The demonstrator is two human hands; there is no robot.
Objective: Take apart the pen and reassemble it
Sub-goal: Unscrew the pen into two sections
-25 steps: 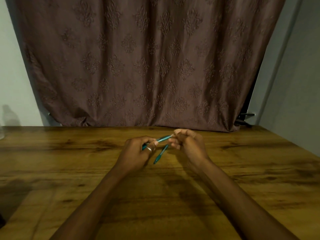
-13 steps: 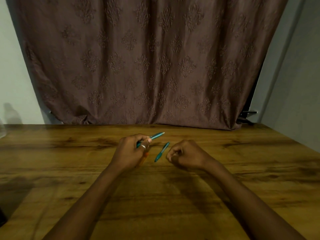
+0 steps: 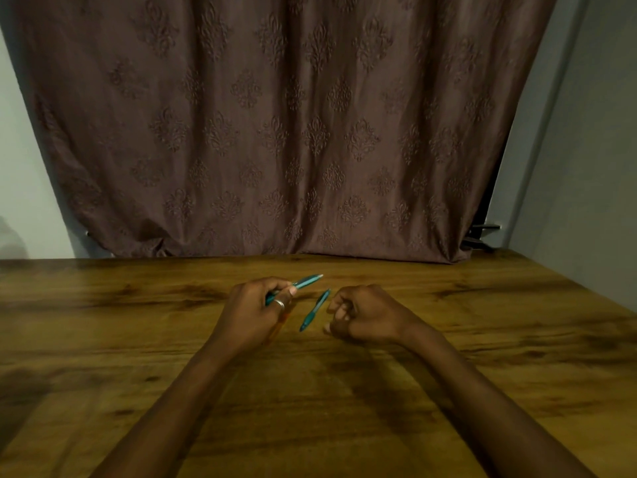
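My left hand (image 3: 253, 313) grips a teal pen barrel (image 3: 305, 281) that points up and right, its tip sticking out past my fingers. A second teal pen piece (image 3: 314, 310) lies on the wooden table (image 3: 344, 408) between my two hands, slanted, touched by neither hand. My right hand (image 3: 362, 313) rests just right of that piece with its fingers curled in. Whether something small sits inside that fist stays hidden.
A brown patterned curtain (image 3: 293, 132) hangs behind the table's far edge. Grey walls stand at the left and right. A dark bracket (image 3: 482, 232) sticks out near the table's back right corner.
My right hand has let go of the pen end and dropped down to the table on the right. The left hand keeps the barrel. The loose piece stays on the table.
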